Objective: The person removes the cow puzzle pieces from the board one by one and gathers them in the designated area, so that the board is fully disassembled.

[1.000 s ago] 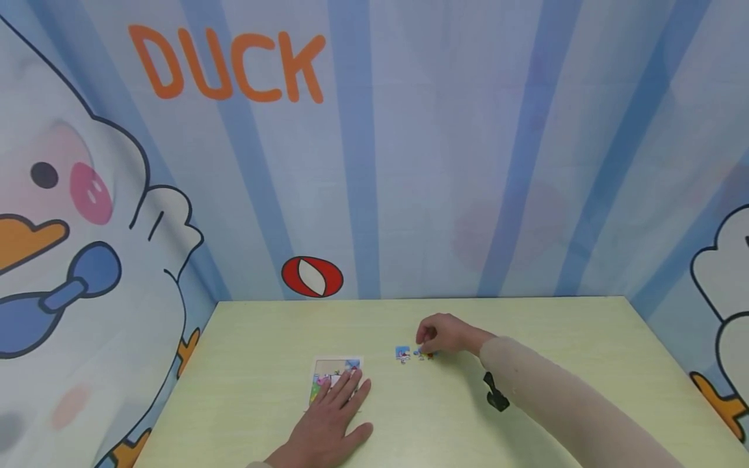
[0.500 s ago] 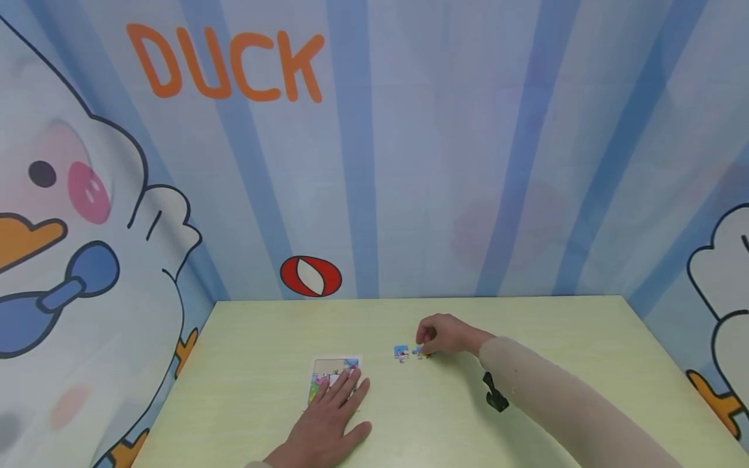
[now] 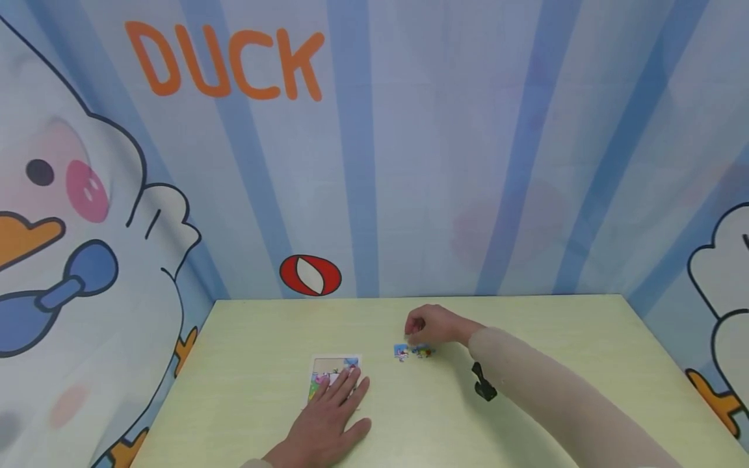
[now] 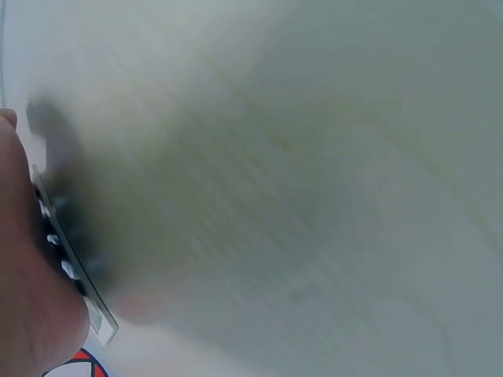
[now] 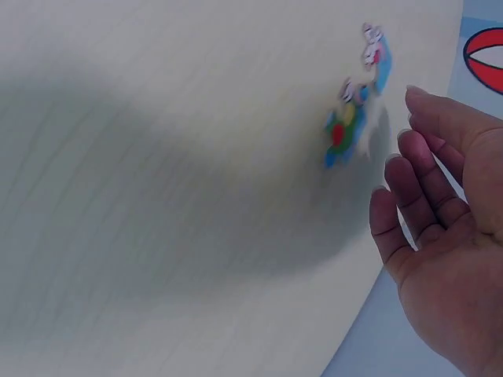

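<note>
A small picture puzzle board (image 3: 330, 364) with a pale border lies on the table, partly covered by my left hand (image 3: 326, 422). That hand rests on it with straight, spread fingers. In the left wrist view only the board's edge (image 4: 78, 271) shows beside the palm. To the right lie a blue puzzle piece (image 3: 400, 351) and a multicoloured puzzle piece (image 3: 422, 351), close together. My right hand (image 3: 437, 324) hovers just over and behind them, its fingers loosely bent. The right wrist view shows nothing between thumb and fingers, and both pieces lie apart from the hand.
A pale yellow table (image 3: 515, 396) spreads around the pieces. Behind it hangs a blue striped duck curtain (image 3: 433, 162). A small black clip-like item (image 3: 484, 383) hangs beneath the right sleeve (image 3: 544, 383).
My right hand has come off the multicoloured puzzle piece, lifting slightly and shifting left, so more of that piece shows. My left hand stays on the puzzle board.
</note>
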The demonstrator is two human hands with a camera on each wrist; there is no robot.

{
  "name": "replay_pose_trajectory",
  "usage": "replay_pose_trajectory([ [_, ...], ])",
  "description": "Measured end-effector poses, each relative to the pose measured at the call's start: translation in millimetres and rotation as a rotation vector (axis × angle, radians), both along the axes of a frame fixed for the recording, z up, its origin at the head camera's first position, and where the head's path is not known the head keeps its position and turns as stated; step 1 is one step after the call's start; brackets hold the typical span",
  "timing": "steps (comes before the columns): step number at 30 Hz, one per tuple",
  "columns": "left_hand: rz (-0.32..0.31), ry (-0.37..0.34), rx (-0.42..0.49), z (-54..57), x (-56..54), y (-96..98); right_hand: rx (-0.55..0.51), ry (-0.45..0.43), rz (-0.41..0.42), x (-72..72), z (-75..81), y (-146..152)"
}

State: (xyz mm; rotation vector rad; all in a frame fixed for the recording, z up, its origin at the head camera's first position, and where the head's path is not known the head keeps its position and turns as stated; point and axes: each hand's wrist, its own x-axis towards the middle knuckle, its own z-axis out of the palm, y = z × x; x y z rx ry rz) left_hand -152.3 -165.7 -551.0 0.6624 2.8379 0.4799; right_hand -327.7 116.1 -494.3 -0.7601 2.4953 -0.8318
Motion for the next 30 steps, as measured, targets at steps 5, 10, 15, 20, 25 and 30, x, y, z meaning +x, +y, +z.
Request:
replay_pose_trajectory([
  [5,-0.007,0.005,-0.017,1.6,-0.6,-1.5,-0.019,0.002,0.052,0.5,4.8,-21.9],
  [10,-0.008,0.004,-0.013,2.9,-0.9,-1.2,-0.016,0.004,0.079,1.8,6.2,-43.2],
  [15,-0.016,0.053,0.003,4.1,-1.2,-1.4,-0.012,0.013,0.122,3.1,9.5,-62.8],
  [20,-0.032,0.094,-0.002,4.1,0.5,-2.3,-0.011,-0.006,0.168,7.4,13.3,-81.6],
  [25,-0.053,0.172,0.029,-0.4,5.0,-9.1,-0.007,0.002,0.191,11.2,13.9,-100.6],
  [30,-0.064,0.219,0.003,-3.3,10.8,-15.1,0.006,0.031,0.217,13.4,10.0,-112.6],
])
